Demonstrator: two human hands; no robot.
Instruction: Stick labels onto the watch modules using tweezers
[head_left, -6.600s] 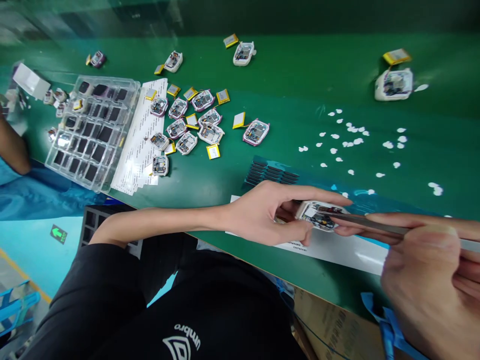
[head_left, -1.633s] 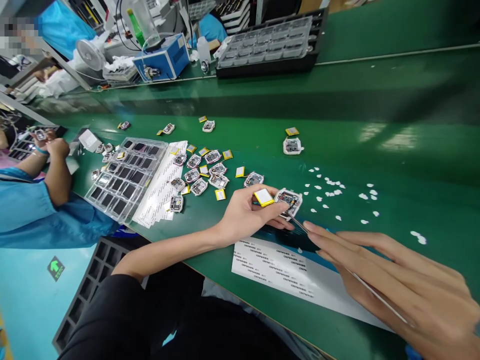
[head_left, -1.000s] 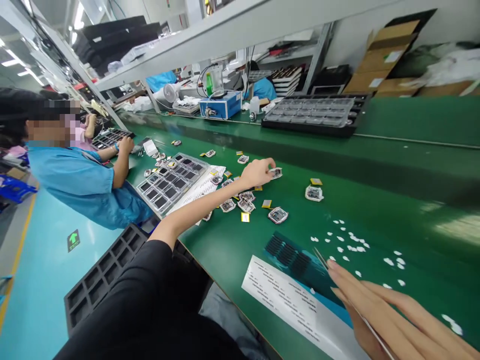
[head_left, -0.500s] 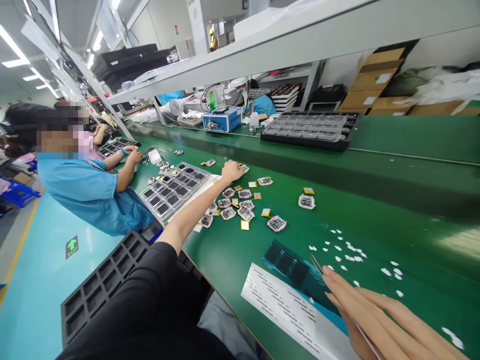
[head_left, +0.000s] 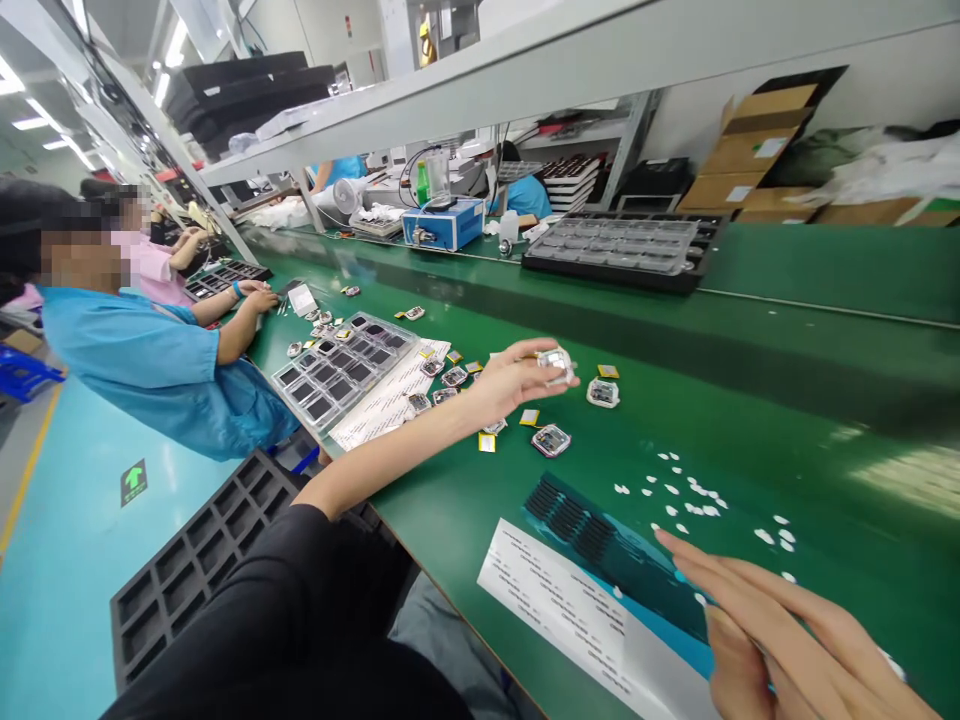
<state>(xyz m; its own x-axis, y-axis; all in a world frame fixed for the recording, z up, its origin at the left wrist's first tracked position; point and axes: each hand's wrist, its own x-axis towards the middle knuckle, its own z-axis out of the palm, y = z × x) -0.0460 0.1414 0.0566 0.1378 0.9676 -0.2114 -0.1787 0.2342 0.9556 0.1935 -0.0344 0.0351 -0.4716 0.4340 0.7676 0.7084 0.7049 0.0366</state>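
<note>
My left hand (head_left: 517, 378) is raised over the green belt (head_left: 750, 400), closed on a small white watch module (head_left: 556, 362) at its fingertips. Beneath and beside it lie several loose watch modules (head_left: 450, 377) and yellow batteries (head_left: 529, 416). Two more modules (head_left: 551, 440) (head_left: 602, 392) rest just right of that hand. My right hand (head_left: 780, 630) is at the lower right, fingers stretched forward and pressed together over the blue sheet (head_left: 660, 585). The tweezers it held a moment ago are hidden under the fingers.
A clear compartment tray (head_left: 341, 365) and a printed label sheet (head_left: 390, 400) lie to the left. Another label sheet (head_left: 562, 620), black foam strips (head_left: 574, 510) and white scraps (head_left: 697, 495) are near me. A co-worker in blue (head_left: 150, 360) sits left. A black tray (head_left: 622, 245) stands across the belt.
My left hand set the finished module down among the loose ones, picked up another and is drawing it back. My head has lifted; the right hand stayed low with the tweezers.
</note>
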